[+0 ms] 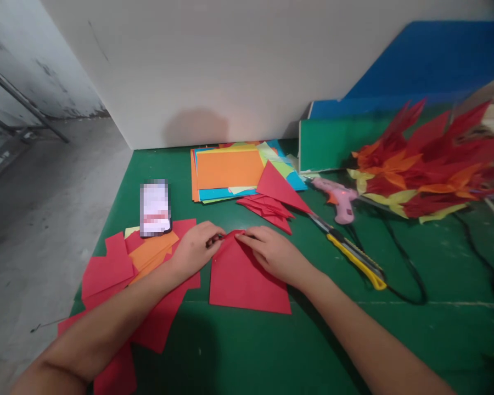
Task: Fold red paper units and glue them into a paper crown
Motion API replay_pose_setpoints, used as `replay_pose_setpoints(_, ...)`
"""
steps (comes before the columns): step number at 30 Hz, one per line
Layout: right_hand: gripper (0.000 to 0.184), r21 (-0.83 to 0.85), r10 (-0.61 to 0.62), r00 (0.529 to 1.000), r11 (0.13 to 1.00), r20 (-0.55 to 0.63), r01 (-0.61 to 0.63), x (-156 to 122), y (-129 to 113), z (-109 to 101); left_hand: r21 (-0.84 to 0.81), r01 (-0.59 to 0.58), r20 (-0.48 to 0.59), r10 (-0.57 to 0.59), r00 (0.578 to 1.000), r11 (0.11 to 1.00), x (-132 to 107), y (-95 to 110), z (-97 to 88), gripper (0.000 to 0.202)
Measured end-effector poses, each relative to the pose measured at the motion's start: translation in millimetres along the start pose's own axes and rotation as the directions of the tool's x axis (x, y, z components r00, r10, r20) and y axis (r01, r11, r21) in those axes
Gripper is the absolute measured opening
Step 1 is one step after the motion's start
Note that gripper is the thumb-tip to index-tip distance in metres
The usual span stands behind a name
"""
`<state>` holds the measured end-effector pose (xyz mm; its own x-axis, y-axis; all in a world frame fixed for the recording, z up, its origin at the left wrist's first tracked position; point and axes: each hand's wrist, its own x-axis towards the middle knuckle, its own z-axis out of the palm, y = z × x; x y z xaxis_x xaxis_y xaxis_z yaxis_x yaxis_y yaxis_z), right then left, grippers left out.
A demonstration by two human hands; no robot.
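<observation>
Red sheet [247, 288] lying on the green table [239, 356], left hand [197, 247] nearly closed, pinching the sheet's far edge, right hand [274, 252] likewise pinching just beside, heaped red pieces [267, 210] beyond, coloured paper stack [228, 170] farther back

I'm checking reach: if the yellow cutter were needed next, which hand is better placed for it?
Probably the right hand: the yellow cutter lies to its right, while the left hand is farther away. Both hands are on the red sheet.

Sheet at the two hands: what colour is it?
The sheet is red, best seen in the head view.
</observation>
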<state>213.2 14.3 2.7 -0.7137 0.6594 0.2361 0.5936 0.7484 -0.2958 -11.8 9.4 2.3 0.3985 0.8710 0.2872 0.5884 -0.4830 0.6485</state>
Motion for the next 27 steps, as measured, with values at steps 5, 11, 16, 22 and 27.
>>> replay_pose_setpoints(5, 0.036, 0.010, 0.017, 1.000, 1.000, -0.005, -0.017, 1, 1, 2, 0.148, -0.219, 0.086, 0.208, 0.974, 0.964, 0, -4, -0.5, 0.018)
replay_pose_setpoints(11, 0.035, 0.046, 0.034, 0.999, 0.998, -0.016, -0.033, 1, 2, 3, 0.228, -0.278, 0.175, 0.242, 0.954, 0.933, -3, -8, 0.3, 0.027)
replay_pose_setpoints(16, 0.034, 0.069, 0.059, 0.997, 0.996, -0.041, -0.056, 0, 1, 2, 0.199, -0.341, 0.215, 0.298, 0.930, 0.919, 0, -6, -1.6, 0.028)
replay_pose_setpoints(22, 0.037, 0.034, 0.066, 0.997, 0.997, -0.035, -0.065, -1, 1, 4, 0.193, -0.410, 0.251, 0.359, 0.899, 0.891, 5, -7, -6.2, 0.027)
replay_pose_setpoints(27, 0.038, 0.013, 0.045, 0.998, 0.999, -0.033, -0.045, 1, 2, 3, 0.176, -0.440, 0.260, 0.389, 0.884, 0.881, 7, -10, -8.2, 0.026)
